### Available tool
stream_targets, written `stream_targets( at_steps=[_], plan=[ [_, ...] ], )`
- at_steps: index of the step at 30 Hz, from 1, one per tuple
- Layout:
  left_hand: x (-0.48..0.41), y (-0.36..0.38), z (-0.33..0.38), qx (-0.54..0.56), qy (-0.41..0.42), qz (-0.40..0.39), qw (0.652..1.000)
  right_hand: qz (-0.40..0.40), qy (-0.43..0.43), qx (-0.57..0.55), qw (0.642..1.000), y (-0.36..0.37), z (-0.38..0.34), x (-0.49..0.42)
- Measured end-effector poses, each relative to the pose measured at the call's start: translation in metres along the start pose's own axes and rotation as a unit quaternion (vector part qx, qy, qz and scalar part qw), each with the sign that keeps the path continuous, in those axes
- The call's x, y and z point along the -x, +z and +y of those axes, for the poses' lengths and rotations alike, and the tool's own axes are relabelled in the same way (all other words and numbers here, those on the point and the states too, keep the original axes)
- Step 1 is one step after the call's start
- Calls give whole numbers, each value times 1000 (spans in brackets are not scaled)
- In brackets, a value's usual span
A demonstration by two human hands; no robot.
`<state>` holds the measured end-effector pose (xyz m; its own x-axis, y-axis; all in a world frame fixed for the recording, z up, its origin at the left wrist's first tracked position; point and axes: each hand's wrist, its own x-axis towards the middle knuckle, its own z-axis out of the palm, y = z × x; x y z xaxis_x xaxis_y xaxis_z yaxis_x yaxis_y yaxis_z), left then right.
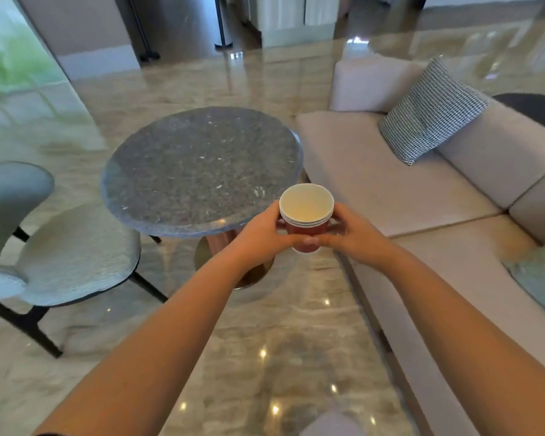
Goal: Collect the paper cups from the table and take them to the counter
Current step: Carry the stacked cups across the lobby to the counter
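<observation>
A stack of red paper cups (pixel 306 228) with white rims and a pale inside is held upright in the air, just past the near right edge of the round grey stone table (pixel 199 171). My left hand (pixel 261 236) wraps the stack from the left and my right hand (pixel 351 234) from the right, thumbs meeting in front. Several rims show nested at the top. No cups stand on the tabletop.
A grey upholstered chair (pixel 60 247) with black legs stands left of the table. A beige sofa (pixel 422 190) with a checked cushion (pixel 434 111) runs along the right. Glossy marble floor (pixel 265 357) stretches ahead toward dark posts and cabinets at the back.
</observation>
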<state>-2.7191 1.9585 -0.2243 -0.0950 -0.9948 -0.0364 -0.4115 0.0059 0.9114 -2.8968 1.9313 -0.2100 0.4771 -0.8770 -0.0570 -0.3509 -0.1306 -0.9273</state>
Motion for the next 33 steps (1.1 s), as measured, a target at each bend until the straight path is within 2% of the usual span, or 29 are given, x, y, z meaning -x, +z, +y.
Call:
stream_targets(
  at_steps=[9, 16, 24, 33],
  plan=[
    [-160, 25, 10, 1, 34, -38, 999, 37, 17, -9, 999, -97, 35, -99],
    [-289, 39, 24, 8, 14, -21, 1000, 10, 12, 4, 1000, -186, 59, -201],
    [-412, 15, 16, 9, -4, -11, 1000, -11, 13, 0, 1000, -234, 78, -327],
    [-583, -46, 1, 6, 7, 7, 1000, -10, -9, 19, 1000, -280, 79, -504]
  ],
)
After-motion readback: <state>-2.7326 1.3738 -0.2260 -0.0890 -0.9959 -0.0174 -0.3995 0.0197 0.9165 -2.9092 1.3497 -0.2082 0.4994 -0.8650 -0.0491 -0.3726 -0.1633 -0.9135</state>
